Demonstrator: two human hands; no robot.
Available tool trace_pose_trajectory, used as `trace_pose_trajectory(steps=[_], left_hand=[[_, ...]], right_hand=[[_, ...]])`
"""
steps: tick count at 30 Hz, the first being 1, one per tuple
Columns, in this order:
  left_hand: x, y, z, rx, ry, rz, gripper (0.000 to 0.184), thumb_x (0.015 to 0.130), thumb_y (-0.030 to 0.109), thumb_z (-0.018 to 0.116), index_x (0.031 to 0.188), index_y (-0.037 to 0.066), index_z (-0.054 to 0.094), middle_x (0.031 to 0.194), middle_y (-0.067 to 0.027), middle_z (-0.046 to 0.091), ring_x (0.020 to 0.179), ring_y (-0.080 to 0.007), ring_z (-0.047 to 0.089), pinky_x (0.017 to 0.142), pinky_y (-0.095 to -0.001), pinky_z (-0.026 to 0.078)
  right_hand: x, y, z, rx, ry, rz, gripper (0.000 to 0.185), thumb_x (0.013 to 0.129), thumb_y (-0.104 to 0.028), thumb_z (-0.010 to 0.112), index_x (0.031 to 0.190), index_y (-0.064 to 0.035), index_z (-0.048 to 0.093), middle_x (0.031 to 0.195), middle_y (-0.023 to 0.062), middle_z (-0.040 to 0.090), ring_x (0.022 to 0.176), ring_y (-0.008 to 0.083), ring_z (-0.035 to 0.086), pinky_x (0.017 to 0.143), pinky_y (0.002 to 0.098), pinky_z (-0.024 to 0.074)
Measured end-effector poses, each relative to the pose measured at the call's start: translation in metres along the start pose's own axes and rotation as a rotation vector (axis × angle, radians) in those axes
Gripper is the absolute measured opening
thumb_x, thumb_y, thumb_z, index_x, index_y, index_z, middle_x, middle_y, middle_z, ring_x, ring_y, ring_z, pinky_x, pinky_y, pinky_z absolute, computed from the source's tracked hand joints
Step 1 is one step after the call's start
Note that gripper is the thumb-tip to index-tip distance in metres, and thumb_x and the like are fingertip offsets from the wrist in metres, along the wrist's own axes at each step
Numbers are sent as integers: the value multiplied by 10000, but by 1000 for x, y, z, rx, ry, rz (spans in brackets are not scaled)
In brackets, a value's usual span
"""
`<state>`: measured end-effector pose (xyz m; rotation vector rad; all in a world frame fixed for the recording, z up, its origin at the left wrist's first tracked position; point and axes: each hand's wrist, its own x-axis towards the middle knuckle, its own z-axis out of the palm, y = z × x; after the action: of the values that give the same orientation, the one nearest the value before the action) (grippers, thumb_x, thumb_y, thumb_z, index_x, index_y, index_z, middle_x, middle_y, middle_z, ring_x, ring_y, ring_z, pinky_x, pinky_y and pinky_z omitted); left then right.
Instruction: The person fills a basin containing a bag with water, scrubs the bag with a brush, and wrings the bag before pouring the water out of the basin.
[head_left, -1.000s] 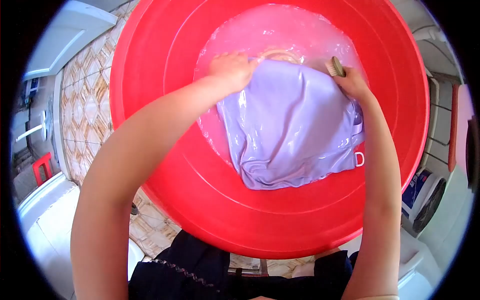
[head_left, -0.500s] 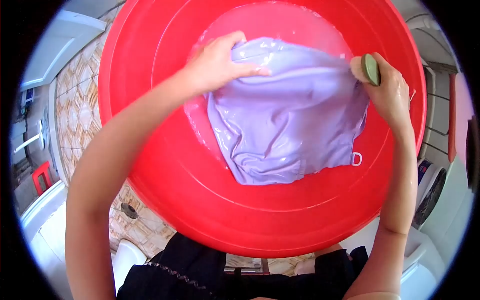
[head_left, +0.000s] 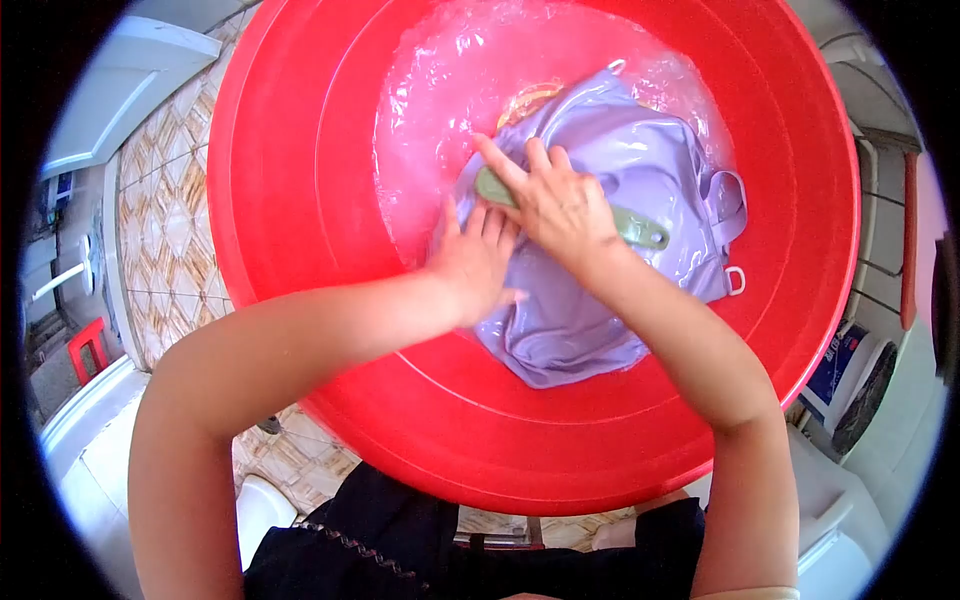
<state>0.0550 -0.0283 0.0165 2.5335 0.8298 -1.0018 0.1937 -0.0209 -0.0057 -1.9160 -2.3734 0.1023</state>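
A wet lavender cloth [head_left: 580, 330] with loops and white rings lies bunched in a large red basin [head_left: 400, 430] that holds some soapy water [head_left: 430, 130]. My left hand [head_left: 475, 265] rests on the cloth's left part, fingers spread. Just above and right of it, my right hand [head_left: 562, 205] is closed on a green-handled brush [head_left: 640, 228], which lies across the cloth. The brush's bristles are hidden. A round yellowish object [head_left: 528, 102] shows partly in the water beside the cloth's upper edge.
Patterned floor tiles [head_left: 170, 225] show left of the basin, with a white door panel [head_left: 125, 90] beyond. A red plastic item [head_left: 88, 350] is at the far left. A blue and white bucket [head_left: 845, 385] lies at the right. White fixtures stand at both lower sides.
My right hand has moved left with the brush, from the cloth's right edge onto its middle. My left hand has shifted down. The cloth's top has bunched up, baring a ring and the round object.
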Motion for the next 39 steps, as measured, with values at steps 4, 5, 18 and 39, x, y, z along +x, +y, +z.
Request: trace_pose_trajectory(steps=[4,5,18,39], left_hand=[[-3,8,15,-73,142,159,872,861,576,441,1412,-41,166,1463,-248,184,1373,-389,129,1100,-521,80],[-1,5,12,-75,142,158,872,861,576,441,1412,-41,166,1463,-248,184,1373,-389,129,1100,-521,80],[-23,35,13,-30,-225,371,997,786,670,491,1428,-14,152,1458,-280,162,1339,-432,191,1085,-436,234],[-6,21,13,-12,-156,297,978,772,654,525,1430,12,192,1467,-266,160,1350,-427,179,1071,-426,270]], right_hand=[[13,28,26,0,-146,107,664,827,-415,579,1396,-226,294,975,122,521,817,276,607,614,383,536],[17,31,27,6,-110,147,647,838,-424,561,1397,-244,288,989,123,520,849,291,607,625,409,535],[-5,11,24,-31,-30,-83,562,838,-270,536,1370,-249,355,944,58,521,875,210,546,566,343,550],[66,23,32,-302,93,176,448,841,-246,517,1281,-185,455,908,41,568,791,212,560,627,330,457]])
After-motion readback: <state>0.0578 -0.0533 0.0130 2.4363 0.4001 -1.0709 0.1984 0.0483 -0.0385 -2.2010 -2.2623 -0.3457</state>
